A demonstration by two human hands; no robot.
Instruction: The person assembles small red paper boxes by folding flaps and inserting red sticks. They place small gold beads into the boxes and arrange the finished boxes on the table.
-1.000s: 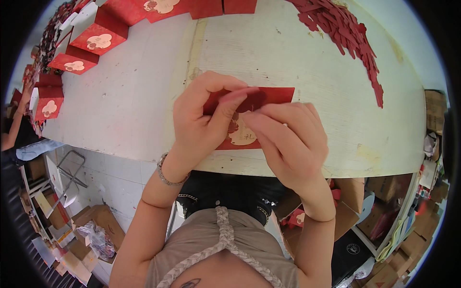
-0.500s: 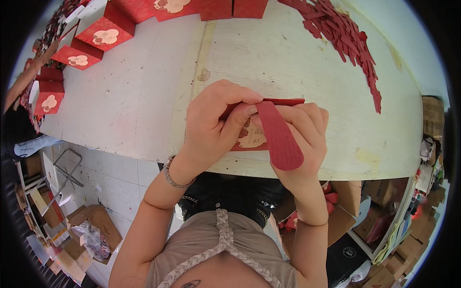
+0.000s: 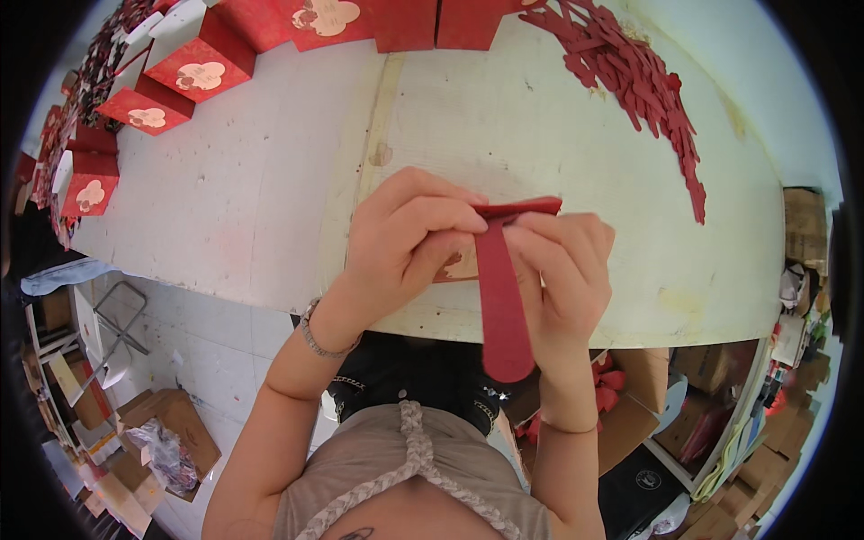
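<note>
A red box [image 3: 463,267] with a pale printed label stands at the near edge of the table, mostly hidden behind my hands. From its top a dark red strap [image 3: 505,310] with a rounded end hangs toward me. My left hand [image 3: 409,234] pinches the box's top edge and the strap's upper end between thumb and fingers. On the other side my right hand [image 3: 567,261] has its fingers closed at the same top edge, just right of the strap. Exactly where the strap meets the box is covered by my fingertips.
Several finished-looking red boxes [image 3: 200,72] line the far and left edges of the table [image 3: 261,180]. A heap of loose dark red straps [image 3: 630,76] lies at the far right. Below the table on the right is an open carton [image 3: 643,387]; a folding stool [image 3: 121,315] stands lower left.
The strap has swung from slanting over my right hand to hanging nearly straight down. My right fingers have come up to the box's top edge, and both hands sit slightly lower.
</note>
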